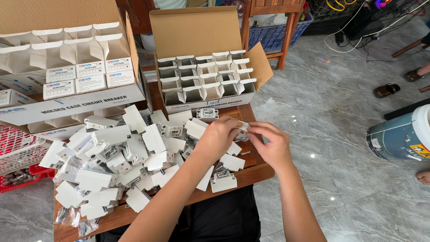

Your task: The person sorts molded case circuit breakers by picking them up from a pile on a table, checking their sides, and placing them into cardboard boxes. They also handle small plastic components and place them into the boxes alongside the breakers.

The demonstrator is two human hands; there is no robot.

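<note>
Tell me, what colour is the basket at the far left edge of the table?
Red, with an open grid pattern: the basket shows best in the head view, beside the white boxes.

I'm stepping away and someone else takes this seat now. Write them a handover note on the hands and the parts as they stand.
Left hand and right hand meet over the wooden table, together pinching a small clear plastic bag; its contents are too small to tell.
Loose white plastic breaker units and white folded cardboard sleeves lie heaped on the table's left.
Behind, the open brown cardboard carton holds rows of small white boxes with flaps up, seemingly unfilled.
Done: hard to tell. Left: the heap.
</note>
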